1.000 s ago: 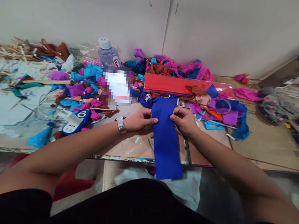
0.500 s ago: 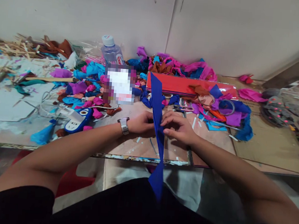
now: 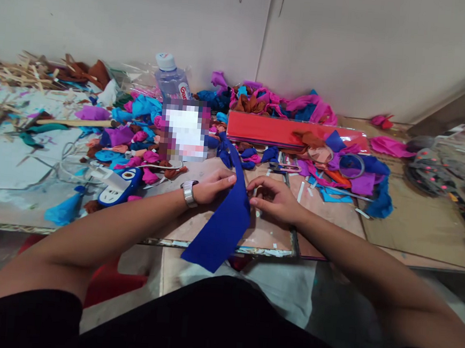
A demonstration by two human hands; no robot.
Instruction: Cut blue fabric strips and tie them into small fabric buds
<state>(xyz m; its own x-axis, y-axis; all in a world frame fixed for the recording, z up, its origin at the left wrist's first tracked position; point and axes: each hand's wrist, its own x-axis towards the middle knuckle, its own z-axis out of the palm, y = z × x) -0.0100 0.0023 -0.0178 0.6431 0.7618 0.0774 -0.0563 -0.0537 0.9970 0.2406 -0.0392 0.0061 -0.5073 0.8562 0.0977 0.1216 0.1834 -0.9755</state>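
A long blue paper strip [image 3: 223, 221] is held above the table, bent where my hands meet it. Its broad, slanted lower end hangs over the table's front edge, and its narrow upper part curves away from me. My left hand [image 3: 213, 187], with a watch [image 3: 189, 193] at the wrist, grips it from the left, thumb on top and the other fingers partly hidden. From the right, my right hand [image 3: 273, 198] pinches the strip's edge with curled fingers. Just beyond lie several twisted blue paper pieces [image 3: 272, 154] and small snips [image 3: 285, 168].
A red paper pack [image 3: 268, 129] lies behind my hands. Crumpled coloured paper [image 3: 141, 105], a bottle [image 3: 171, 78] and a blue-and-white power strip [image 3: 121, 186] are on the left. A tape roll [image 3: 351, 166] sits among scraps on the right. Cardboard [image 3: 422, 221] covers the far right.
The strip has turned from nearly edge-on to showing its broad face, and its lower end has swung to the left. My left hand has shifted slightly left, its thumb now on the strip.
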